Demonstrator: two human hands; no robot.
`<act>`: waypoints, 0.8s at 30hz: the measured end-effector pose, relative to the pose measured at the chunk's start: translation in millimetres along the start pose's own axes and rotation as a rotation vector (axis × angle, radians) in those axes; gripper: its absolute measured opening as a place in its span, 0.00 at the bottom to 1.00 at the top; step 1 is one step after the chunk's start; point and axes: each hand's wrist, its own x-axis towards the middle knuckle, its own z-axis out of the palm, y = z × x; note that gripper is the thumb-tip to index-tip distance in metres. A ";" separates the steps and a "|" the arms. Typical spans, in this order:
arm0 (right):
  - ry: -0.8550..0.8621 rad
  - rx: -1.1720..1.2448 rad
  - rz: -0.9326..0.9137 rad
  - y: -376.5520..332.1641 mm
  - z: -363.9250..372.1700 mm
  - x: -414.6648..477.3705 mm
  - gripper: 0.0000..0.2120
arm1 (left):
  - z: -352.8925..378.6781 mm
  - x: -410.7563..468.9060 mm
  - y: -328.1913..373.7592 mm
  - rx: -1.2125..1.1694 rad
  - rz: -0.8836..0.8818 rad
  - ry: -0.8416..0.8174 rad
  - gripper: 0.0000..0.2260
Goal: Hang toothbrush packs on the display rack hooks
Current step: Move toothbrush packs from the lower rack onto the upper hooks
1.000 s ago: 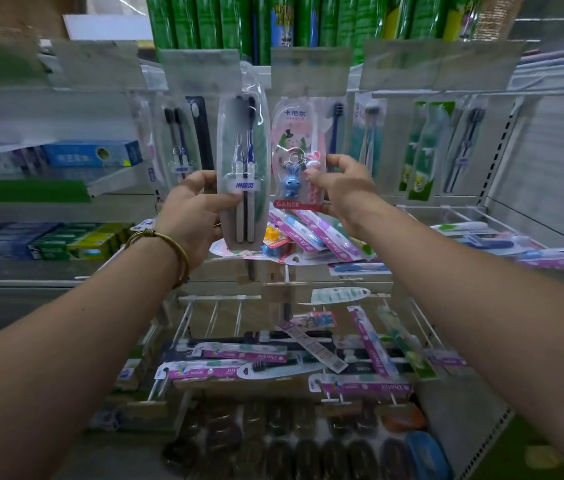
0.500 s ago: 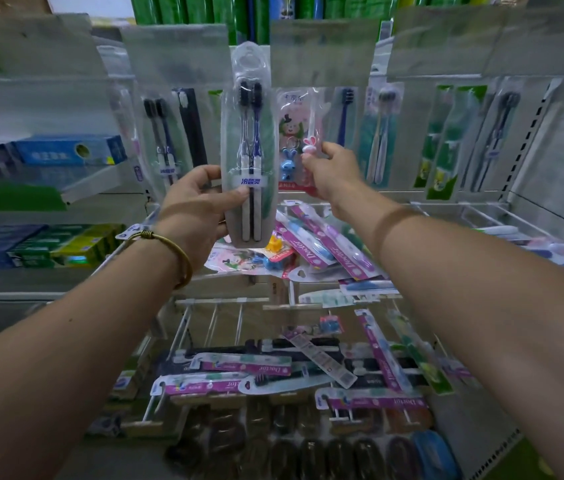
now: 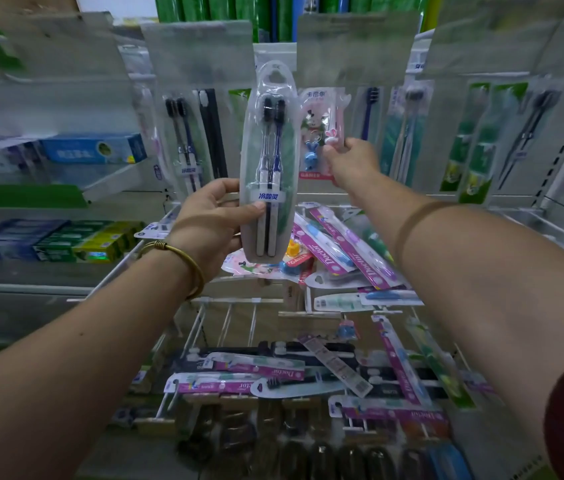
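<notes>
Over the last second you lift the twin toothbrush pack (image 3: 268,161) higher, so its hang hole (image 3: 275,77) now sits level with the row of clear price flaps (image 3: 197,53), between two of them. Your right hand (image 3: 349,161) reaches deeper into the rack and now pinches the right edge of the pink children's pack (image 3: 318,133) hanging next door, fingers curled on it. That looks like clearing room for a hook, so the hanging step seems close, though the hook itself is hidden behind the flaps. Your left hand (image 3: 216,220) grips the twin pack low down, thumb across the front at the blue label and fingers wrapped behind. The pack stands upright in the air in front of the rack, with its long axis near vertical. Its bristle heads and hang hole point up, its handles point down, and its clear face is turned toward you. Below, loose packs lie in the wire tray (image 3: 225,317), not yet hung.
</notes>
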 end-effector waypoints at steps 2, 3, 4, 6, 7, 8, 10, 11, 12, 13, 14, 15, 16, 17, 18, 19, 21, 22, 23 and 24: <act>-0.011 -0.025 0.017 2.0 -4.5 -3.7 0.18 | 2.4 -2.8 -0.5 -0.004 -0.011 0.006 0.13; -0.011 -0.039 0.029 2.9 -7.7 -5.6 0.21 | 3.7 -4.1 -0.7 -0.006 -0.018 0.008 0.12; -0.002 -0.050 0.039 3.7 -11.1 -7.5 0.25 | 4.9 -5.2 -0.8 -0.005 -0.024 0.007 0.12; 0.015 -0.050 0.042 3.4 -19.7 -15.4 0.27 | 9.3 -7.6 -2.0 -0.008 -0.034 -0.002 0.12; 0.015 -0.038 0.051 2.3 -24.4 -21.4 0.26 | 12.1 -8.7 -3.1 -0.010 -0.037 -0.006 0.12; 0.004 -0.011 0.068 2.4 -29.3 -27.1 0.23 | 15.3 -10.0 -4.4 -0.014 -0.041 -0.014 0.11; -0.044 0.084 0.088 4.2 -41.6 -41.4 0.14 | 22.9 -12.7 -7.5 -0.031 -0.052 -0.036 0.11; -0.078 0.120 0.089 4.6 -48.3 -50.4 0.11 | 27.1 -14.0 -9.0 -0.037 -0.056 -0.046 0.12; -0.114 0.148 0.088 5.7 -54.7 -58.5 0.10 | 31.3 -15.2 -10.7 -0.040 -0.059 -0.057 0.12; -0.150 0.177 0.090 6.6 -60.6 -67.1 0.12 | 36.2 -16.2 -12.5 -0.043 -0.061 -0.069 0.12; -0.181 0.212 0.100 9.4 -66.4 -74.0 0.14 | 41.4 -17.2 -14.3 -0.049 -0.062 -0.082 0.12; -0.210 0.248 0.112 10.2 -72.5 -83.7 0.16 | 47.1 -18.4 -15.6 -0.058 -0.065 -0.092 0.12; -0.233 0.278 0.122 12.8 -77.9 -90.2 0.18 | 53.3 -20.2 -16.3 -0.069 -0.067 -0.097 0.11; -0.259 0.300 0.125 14.7 -84.1 -97.2 0.19 | 60.0 -22.3 -16.6 -0.080 -0.069 -0.101 0.11; -0.287 0.319 0.127 16.9 -90.6 -103.8 0.20 | 66.5 -24.5 -16.7 -0.091 -0.071 -0.104 0.11; -0.319 0.332 0.129 18.3 -98.4 -111.6 0.21 | 73.4 -26.7 -16.5 -0.099 -0.072 -0.111 0.11; -0.384 0.342 0.129 24.1 -112.8 -124.3 0.21 | 87.2 -31.7 -15.9 -0.111 -0.071 -0.132 0.10; -0.410 0.346 0.123 27.7 -119.8 -129.6 0.19 | 94.2 -34.2 -15.8 -0.114 -0.070 -0.145 0.10; -0.428 0.342 0.112 31.0 -125.9 -134.9 0.16 | 101.3 -36.6 -16.1 -0.117 -0.069 -0.155 0.09; -0.438 0.334 0.100 34.8 -132.4 -138.1 0.13 | 108.3 -39.3 -16.7 -0.117 -0.065 -0.163 0.09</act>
